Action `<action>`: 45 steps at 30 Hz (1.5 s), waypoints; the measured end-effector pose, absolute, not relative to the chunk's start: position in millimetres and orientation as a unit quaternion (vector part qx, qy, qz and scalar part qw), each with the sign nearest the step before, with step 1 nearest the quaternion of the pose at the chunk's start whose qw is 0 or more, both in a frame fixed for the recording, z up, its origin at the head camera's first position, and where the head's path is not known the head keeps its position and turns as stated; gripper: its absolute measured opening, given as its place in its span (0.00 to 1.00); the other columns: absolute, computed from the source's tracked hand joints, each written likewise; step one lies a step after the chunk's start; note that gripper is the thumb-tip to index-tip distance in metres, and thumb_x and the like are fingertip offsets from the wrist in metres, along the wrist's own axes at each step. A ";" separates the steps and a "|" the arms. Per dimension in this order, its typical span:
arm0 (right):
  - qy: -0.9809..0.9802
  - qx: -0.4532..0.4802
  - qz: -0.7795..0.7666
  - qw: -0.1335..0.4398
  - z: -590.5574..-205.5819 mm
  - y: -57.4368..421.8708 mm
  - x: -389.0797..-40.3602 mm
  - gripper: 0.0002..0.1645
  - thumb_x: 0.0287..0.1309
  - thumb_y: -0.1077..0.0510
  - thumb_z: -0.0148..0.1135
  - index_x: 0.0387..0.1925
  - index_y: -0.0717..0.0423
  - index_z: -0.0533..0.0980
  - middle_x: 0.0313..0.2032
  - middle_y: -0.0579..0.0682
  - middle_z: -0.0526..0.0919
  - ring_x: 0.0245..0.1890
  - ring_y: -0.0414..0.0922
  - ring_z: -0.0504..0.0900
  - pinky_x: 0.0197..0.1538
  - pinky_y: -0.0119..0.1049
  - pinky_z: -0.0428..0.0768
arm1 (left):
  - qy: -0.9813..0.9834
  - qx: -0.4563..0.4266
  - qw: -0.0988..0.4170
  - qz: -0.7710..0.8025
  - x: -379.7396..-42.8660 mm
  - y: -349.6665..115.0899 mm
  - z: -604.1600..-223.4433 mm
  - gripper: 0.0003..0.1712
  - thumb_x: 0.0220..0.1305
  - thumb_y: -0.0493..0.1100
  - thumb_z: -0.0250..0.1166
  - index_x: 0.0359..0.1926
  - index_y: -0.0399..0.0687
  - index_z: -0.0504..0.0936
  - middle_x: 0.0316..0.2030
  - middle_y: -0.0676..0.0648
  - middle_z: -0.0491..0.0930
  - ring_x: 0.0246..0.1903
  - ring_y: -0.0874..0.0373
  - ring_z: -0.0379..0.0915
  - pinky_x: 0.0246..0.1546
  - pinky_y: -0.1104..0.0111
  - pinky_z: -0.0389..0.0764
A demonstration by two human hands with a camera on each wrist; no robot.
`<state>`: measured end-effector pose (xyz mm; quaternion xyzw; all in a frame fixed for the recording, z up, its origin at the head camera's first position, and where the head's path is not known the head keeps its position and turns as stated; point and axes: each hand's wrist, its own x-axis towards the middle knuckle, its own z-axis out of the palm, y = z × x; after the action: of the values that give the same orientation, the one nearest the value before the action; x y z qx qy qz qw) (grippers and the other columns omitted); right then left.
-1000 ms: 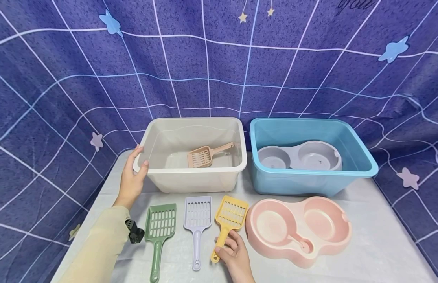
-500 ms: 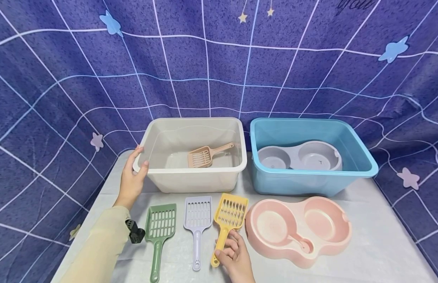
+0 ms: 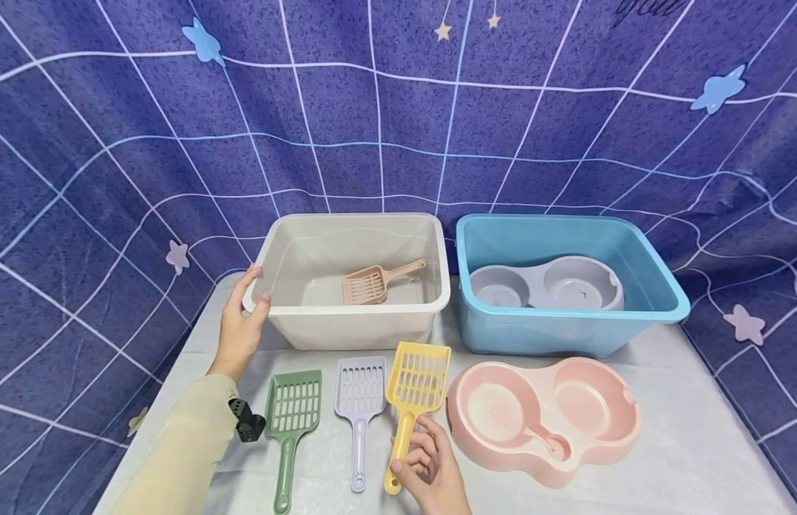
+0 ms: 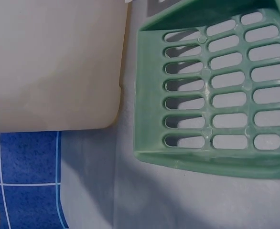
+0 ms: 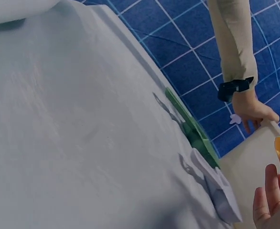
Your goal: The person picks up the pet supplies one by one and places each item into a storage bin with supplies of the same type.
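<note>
My right hand (image 3: 433,465) pinches the handle of a yellow litter scoop (image 3: 419,375). The scoop is raised, its slotted head close to the front of the beige bin (image 3: 353,329). At that bin's left corner my left hand (image 3: 240,332) holds the rim; the right wrist view shows the same left hand (image 5: 252,109) bent over the corner. Inside the bin lies a light brown litter scoop (image 3: 365,286). A green litter scoop (image 3: 292,404) and a lilac one (image 3: 360,390) lie on the table. In the left wrist view the green scoop (image 4: 152,90) looms large beside the bin (image 4: 54,67).
To the right stands a blue bin (image 3: 534,332) with a grey double pet bowl (image 3: 536,282) inside it. A pink double bowl (image 3: 524,375) sits in front of that bin, right of my right hand. Behind everything hangs a purple patterned curtain (image 3: 398,172).
The yellow scoop has come up off the table in my right hand, its head moving away from me and slightly left. My left hand stays at the bin's corner.
</note>
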<state>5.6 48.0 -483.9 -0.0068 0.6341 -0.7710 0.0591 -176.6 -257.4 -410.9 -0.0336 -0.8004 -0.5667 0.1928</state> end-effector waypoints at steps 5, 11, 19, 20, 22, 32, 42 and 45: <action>0.645 -0.047 -0.762 0.022 -478.2 52.9 8.5 0.40 0.57 0.69 0.66 0.66 0.72 0.56 0.47 0.67 0.80 0.32 0.36 0.81 0.39 0.29 0.79 | -0.802 -0.033 0.189 -0.566 -176.5 -257.4 -411.1 0.29 0.68 0.33 0.55 0.70 0.33 0.64 0.74 0.39 0.55 0.74 0.47 0.46 0.72 0.61 0.50; 0.650 -0.054 -0.758 0.018 -467.5 58.7 10.2 0.40 0.60 0.68 0.64 0.68 0.70 0.56 0.47 0.54 0.82 0.33 0.36 0.82 0.39 0.30 0.79 | -0.798 -0.033 0.190 -0.570 -176.9 -257.3 -412.1 0.29 0.69 0.33 0.55 0.70 0.34 0.64 0.74 0.39 0.56 0.74 0.48 0.46 0.72 0.62 0.49; 0.640 -0.080 -0.764 -0.021 -460.6 62.2 12.5 0.38 0.58 0.73 0.63 0.67 0.72 0.57 0.46 0.55 0.83 0.33 0.36 0.81 0.38 0.29 0.78 | -0.794 -0.034 0.189 -0.577 -177.4 -256.9 -413.5 0.30 0.69 0.33 0.54 0.70 0.34 0.63 0.74 0.39 0.55 0.74 0.48 0.45 0.72 0.61 0.49; 0.639 -0.084 -0.764 -0.027 -460.0 62.4 12.6 0.38 0.57 0.73 0.63 0.67 0.72 0.57 0.46 0.56 0.83 0.33 0.36 0.81 0.38 0.29 0.78 | -0.794 -0.033 0.189 -0.577 -177.4 -256.8 -413.6 0.30 0.69 0.33 0.54 0.70 0.34 0.63 0.74 0.39 0.55 0.74 0.48 0.46 0.72 0.61 0.50; 0.637 -0.092 -0.764 -0.037 -458.6 62.7 12.9 0.37 0.57 0.74 0.62 0.66 0.72 0.58 0.46 0.56 0.84 0.33 0.36 0.81 0.38 0.29 0.78 | -0.793 -0.032 0.189 -0.579 -177.3 -256.4 -413.4 0.30 0.69 0.33 0.54 0.71 0.34 0.63 0.74 0.39 0.55 0.74 0.48 0.46 0.72 0.61 0.50; 0.648 -0.096 -0.753 -0.057 -450.4 64.1 10.4 0.36 0.58 0.75 0.61 0.66 0.70 0.60 0.45 0.47 0.84 0.34 0.38 0.81 0.41 0.31 0.78 | -0.794 -0.025 0.190 -0.576 -176.3 -254.7 -412.1 0.30 0.69 0.33 0.53 0.71 0.35 0.63 0.74 0.40 0.56 0.74 0.49 0.47 0.72 0.61 0.51; 0.665 -0.131 -0.729 -0.095 -448.3 67.1 0.0 0.37 0.57 0.77 0.61 0.68 0.67 0.62 0.46 0.57 0.84 0.34 0.40 0.81 0.46 0.31 0.77 | -0.800 -0.016 0.188 -0.570 -175.4 -254.4 -410.9 0.30 0.69 0.34 0.52 0.71 0.37 0.63 0.73 0.41 0.57 0.73 0.48 0.50 0.71 0.58 0.53; 0.666 -0.151 -0.724 -0.099 -447.7 69.1 -4.9 0.37 0.58 0.77 0.59 0.69 0.68 0.61 0.47 0.63 0.82 0.35 0.40 0.81 0.47 0.30 0.77 | -0.801 -0.013 0.189 -0.568 -175.0 -253.9 -410.5 0.30 0.69 0.34 0.53 0.71 0.38 0.63 0.73 0.41 0.57 0.72 0.48 0.50 0.71 0.57 0.54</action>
<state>-4.9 69.1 -447.7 -0.1508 0.6656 -0.7243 -0.0986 -175.0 -253.9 -410.5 -0.0127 -0.8007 -0.5683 0.1888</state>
